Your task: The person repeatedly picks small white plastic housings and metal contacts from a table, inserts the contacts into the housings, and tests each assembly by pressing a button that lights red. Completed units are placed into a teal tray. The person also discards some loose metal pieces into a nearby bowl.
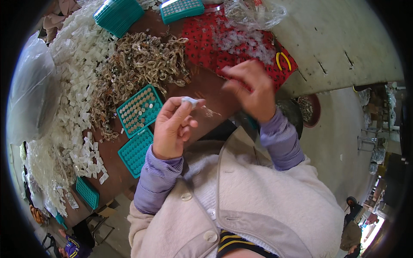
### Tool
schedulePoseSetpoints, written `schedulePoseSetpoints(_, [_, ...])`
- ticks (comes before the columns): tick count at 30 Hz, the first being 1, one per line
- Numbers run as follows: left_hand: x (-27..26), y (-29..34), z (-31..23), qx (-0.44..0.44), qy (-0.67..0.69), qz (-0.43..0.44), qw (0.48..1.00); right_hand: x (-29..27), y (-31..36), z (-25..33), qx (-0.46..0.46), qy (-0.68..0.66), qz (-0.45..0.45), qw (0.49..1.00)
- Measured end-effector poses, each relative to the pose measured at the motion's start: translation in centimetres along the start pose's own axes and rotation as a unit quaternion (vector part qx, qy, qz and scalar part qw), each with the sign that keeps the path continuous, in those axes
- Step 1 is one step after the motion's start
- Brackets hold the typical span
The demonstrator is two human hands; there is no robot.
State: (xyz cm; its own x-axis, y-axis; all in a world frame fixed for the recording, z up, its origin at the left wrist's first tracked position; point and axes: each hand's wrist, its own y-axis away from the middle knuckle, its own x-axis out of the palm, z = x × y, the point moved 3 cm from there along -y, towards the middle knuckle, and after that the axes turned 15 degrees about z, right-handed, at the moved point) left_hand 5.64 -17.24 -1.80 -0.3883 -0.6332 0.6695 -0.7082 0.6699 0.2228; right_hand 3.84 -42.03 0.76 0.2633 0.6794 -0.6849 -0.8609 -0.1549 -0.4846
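My left hand (pixel 170 133) is closed in a pinch, with a small whitish piece (pixel 189 101) between thumb and forefinger. Thin wire-like strands (pixel 209 112) show just beside these fingertips; whether they join the piece, I cannot tell. Apart from it, to the right, my right hand (pixel 256 88) is raised over the table with thumb and fingers spread, slightly blurred, and nothing visible in it. Left of my left hand lies an open teal case: its upper tray (pixel 140 111) carries rows of round beige discs, and its other half (pixel 137 150) shows a grid of cells.
A pile of brownish looped pieces (pixel 142 60) lies beyond the case. Many small clear packets (pixel 73 86) heap on the left. Stacked teal trays (pixel 118 17) and a filled tray (pixel 181 9) stand at the back. Yellow-handled pliers (pixel 283 61) rest on red cloth (pixel 202 30).
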Motion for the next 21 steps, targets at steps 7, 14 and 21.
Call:
schedulePoseSetpoints(7, [0.0, 0.9, -0.6, 0.056, -0.081, -0.021, 0.995, -0.5, -1.9, -6.1, 0.015, 0.244, 0.036, 0.969])
schedulePoseSetpoints(14, [2.6, 1.7, -0.8, 0.062, -0.202, 0.041, 0.976, 0.8, -0.2, 3.1, 0.106, -0.268, 0.062, 0.955])
schedulePoseSetpoints(21, [2.0, 4.3, -1.0, 0.105, -0.184, 0.04, 0.976, 4.3, 0.8, 8.2, 0.073, -0.394, 0.042, 0.915])
